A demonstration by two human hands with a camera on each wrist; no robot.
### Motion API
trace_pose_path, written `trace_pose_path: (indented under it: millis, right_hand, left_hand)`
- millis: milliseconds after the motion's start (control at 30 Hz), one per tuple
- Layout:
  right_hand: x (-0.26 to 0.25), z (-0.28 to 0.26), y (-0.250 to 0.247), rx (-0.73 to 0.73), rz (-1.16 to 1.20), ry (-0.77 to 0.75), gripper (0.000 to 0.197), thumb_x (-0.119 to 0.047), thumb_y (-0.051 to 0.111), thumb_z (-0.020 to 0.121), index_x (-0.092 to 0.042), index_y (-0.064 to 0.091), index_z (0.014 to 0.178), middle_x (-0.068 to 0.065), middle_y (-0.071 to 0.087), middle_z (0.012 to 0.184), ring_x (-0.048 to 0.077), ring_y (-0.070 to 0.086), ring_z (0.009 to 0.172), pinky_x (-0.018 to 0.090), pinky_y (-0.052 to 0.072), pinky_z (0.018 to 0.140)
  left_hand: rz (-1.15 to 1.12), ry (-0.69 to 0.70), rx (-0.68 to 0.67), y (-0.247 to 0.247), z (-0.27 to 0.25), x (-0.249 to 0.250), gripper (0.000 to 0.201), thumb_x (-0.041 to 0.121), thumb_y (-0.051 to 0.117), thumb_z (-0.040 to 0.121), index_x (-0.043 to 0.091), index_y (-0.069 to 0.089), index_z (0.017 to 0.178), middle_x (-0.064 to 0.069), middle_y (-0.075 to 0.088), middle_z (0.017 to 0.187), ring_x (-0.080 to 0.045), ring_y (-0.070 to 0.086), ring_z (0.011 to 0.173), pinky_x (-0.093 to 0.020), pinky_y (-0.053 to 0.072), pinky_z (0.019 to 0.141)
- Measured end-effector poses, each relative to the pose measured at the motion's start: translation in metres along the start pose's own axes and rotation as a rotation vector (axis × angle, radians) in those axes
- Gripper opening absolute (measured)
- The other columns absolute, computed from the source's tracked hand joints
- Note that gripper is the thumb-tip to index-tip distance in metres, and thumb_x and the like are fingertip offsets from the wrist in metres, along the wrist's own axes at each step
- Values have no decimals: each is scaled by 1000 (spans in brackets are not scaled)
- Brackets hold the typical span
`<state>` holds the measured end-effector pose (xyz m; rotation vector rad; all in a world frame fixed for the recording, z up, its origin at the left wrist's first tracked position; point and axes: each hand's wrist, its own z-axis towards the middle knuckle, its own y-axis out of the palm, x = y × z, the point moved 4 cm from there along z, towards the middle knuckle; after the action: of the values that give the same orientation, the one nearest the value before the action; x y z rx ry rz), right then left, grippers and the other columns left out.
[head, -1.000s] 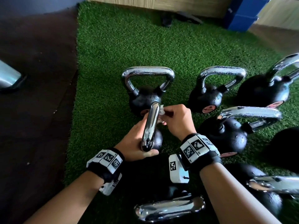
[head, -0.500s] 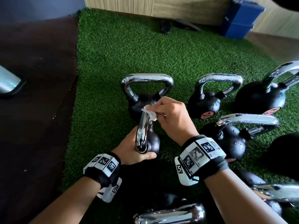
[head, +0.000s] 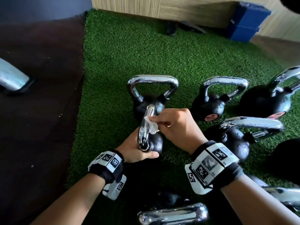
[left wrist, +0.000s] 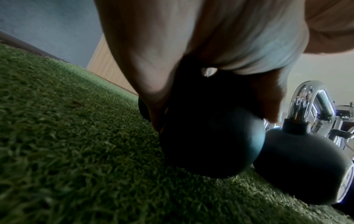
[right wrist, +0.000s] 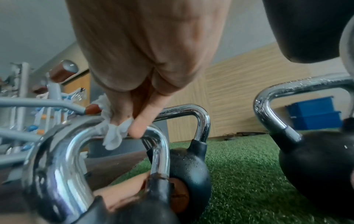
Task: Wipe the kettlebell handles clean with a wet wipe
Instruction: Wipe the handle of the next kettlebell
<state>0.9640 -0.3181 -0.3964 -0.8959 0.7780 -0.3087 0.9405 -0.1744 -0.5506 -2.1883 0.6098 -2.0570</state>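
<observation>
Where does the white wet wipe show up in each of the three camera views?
Head: the wipe sits at centre, pinched by the right hand against the chrome handle.
Left wrist: not in it; the left hand and black kettlebell fill the view.
Right wrist: left of centre, bunched under the fingers on the handle.
Shared landmark: the green turf.

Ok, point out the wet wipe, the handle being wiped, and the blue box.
wet wipe (head: 151, 125), head view, its crumpled middle.
handle (head: 144, 135), head view, chrome top bar.
blue box (head: 243, 23), head view, its front face.
</observation>
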Motion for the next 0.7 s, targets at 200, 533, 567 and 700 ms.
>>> trace_pose_path:
  millis: [200,533,567,700]
  right_hand:
    - [11,-2,7,-45,187,262,19,-6,88,70,-14,75,80,-7,73,71,6,69,65,20,58,64]
    - [14,-13,25,-399,528,545,21,-4,88,71,1,69,81,17,76,78,39,75,75,62,58,77]
    - [12,-16,29,-439,517,543,21,-2,87,72,2,69,81,17,76,78,37,76,74,61,59,76]
    - [9,-16,31,-443,412,487,19,-4,88,70,-1,71,77,11,77,73,26,76,66,48,63,68]
  left_hand:
    - [-60,3,-9,1,-4,7,67,17,92,69,30,55,123,39,63,119,18,58,112,2,39,90]
    - [-17,26,-127,3,-3,10,58,-2,80,82,30,58,124,36,69,111,15,63,109,-21,50,104]
    - [64,93,-137,2,-3,13,52,-4,78,83,29,62,120,33,72,107,13,66,104,-25,54,99]
    - [-46,81,-147,2,-5,24,49,-13,76,80,17,61,115,20,74,105,4,69,99,-11,52,84]
